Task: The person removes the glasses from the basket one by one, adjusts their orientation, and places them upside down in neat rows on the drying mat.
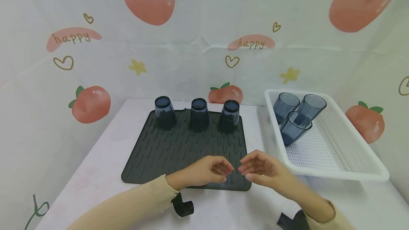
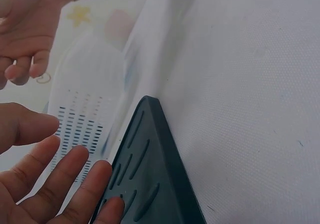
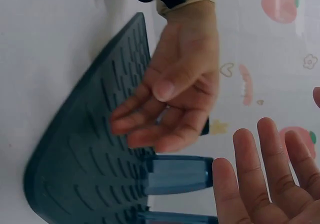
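Observation:
My left hand (image 1: 209, 170) hovers over the front right part of a dark ridged drying mat (image 1: 179, 155), its fingers loosely bent with nothing in them. Facing it, my right hand (image 1: 263, 169) hangs by the mat's right edge, also holding nothing. Along the mat's back edge stand three blue glasses upside down: a left one (image 1: 165, 113), a middle one (image 1: 199, 115) and a right one (image 1: 229, 117). In the right wrist view, relaxed fingers (image 3: 267, 169) of the right hand show, with the left hand (image 3: 182, 84) across from them.
A white perforated basket (image 1: 338, 173) stands to the right of the mat. Three more blue glasses lean together at its back left, the nearest glass (image 1: 294, 129) slanting toward the right. Behind the white table (image 1: 223, 208) hangs a cloth (image 1: 191, 63) printed with fruit and hearts.

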A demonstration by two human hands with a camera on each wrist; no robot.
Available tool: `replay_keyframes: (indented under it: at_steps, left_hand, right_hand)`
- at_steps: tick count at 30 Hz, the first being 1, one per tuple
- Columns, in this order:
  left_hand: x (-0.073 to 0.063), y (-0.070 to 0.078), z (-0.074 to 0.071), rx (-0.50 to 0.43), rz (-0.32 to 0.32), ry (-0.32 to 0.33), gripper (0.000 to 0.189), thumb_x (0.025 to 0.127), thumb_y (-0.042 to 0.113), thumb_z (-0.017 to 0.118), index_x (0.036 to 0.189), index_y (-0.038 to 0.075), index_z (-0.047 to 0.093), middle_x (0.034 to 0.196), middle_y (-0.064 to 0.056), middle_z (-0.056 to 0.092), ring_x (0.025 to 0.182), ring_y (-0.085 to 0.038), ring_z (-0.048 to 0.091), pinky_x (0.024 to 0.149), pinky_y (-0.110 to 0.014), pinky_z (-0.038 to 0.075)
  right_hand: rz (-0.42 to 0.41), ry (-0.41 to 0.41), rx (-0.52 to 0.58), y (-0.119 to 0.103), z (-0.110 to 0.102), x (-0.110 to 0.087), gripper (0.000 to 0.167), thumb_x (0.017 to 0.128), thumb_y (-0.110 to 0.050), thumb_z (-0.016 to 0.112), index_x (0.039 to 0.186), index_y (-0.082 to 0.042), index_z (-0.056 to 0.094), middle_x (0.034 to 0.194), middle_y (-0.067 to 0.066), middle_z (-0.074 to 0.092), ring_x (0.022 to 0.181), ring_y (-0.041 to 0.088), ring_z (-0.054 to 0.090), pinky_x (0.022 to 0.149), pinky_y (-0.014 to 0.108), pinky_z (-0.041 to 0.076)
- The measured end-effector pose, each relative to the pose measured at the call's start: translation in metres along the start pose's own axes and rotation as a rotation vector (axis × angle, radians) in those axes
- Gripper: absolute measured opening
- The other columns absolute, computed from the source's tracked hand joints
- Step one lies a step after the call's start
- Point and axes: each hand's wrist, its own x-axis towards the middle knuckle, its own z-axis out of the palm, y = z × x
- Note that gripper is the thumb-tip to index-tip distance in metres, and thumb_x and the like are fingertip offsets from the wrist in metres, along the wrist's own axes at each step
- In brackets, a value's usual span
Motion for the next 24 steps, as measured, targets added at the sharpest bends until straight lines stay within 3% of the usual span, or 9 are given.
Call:
replay_keyframes:
  at_steps: [3,7,10,13,21,24]
  left_hand:
    - [0.000,0.000,0.000,-0.005,0.000,0.001,0.028,0.089,0.003,0.066,0.117,0.006,0.063,0.112,-0.007,0.066,0.101,-0.017,0.064,0.084,-0.018,0.051]
    - [0.002,-0.005,-0.001,-0.007,0.001,-0.002,0.028,0.089,0.004,0.066,0.117,0.007,0.063,0.111,-0.006,0.066,0.100,-0.013,0.064,0.084,-0.018,0.051]
    - [0.002,-0.007,-0.001,-0.011,0.004,-0.008,0.028,0.089,0.005,0.066,0.117,0.007,0.063,0.112,-0.006,0.066,0.099,-0.010,0.064,0.084,-0.019,0.052]
    - [0.001,-0.008,-0.002,-0.015,0.010,-0.015,0.028,0.090,0.005,0.066,0.118,0.006,0.063,0.113,-0.008,0.065,0.099,-0.009,0.064,0.085,-0.019,0.052]
    - [0.002,-0.011,-0.002,-0.012,0.008,-0.014,0.029,0.090,0.005,0.066,0.119,0.006,0.062,0.114,-0.008,0.065,0.100,-0.010,0.064,0.085,-0.019,0.052]
    - [0.002,-0.011,-0.002,-0.015,0.014,-0.020,0.030,0.090,0.006,0.066,0.120,0.005,0.062,0.115,-0.008,0.065,0.102,-0.014,0.064,0.085,-0.019,0.052]
  right_hand:
    - [-0.067,0.025,-0.022,-0.006,-0.007,0.001,0.028,0.093,0.004,0.058,0.120,0.007,0.050,0.110,0.010,0.066,0.100,0.015,0.065,0.084,0.025,0.054]
    - [-0.124,0.063,-0.039,-0.014,-0.019,0.003,0.032,0.092,0.008,0.056,0.121,-0.005,0.054,0.109,-0.003,0.067,0.100,0.013,0.066,0.084,0.023,0.054]
    - [-0.139,0.106,-0.049,-0.020,-0.029,0.005,0.036,0.091,0.010,0.055,0.120,-0.012,0.056,0.108,-0.002,0.068,0.099,0.012,0.066,0.084,0.022,0.054]
    - [-0.148,0.151,-0.061,-0.026,-0.038,0.007,0.036,0.091,0.011,0.055,0.119,-0.011,0.057,0.108,-0.001,0.069,0.099,0.011,0.067,0.085,0.022,0.054]
    - [-0.157,0.267,-0.067,-0.038,-0.064,0.015,0.027,0.091,0.011,0.056,0.117,0.006,0.053,0.104,-0.002,0.069,0.097,0.010,0.067,0.084,0.022,0.055]
    - [-0.179,0.310,-0.047,-0.042,-0.075,0.019,0.025,0.091,0.011,0.055,0.116,0.004,0.055,0.102,-0.001,0.070,0.095,0.010,0.068,0.084,0.022,0.055]
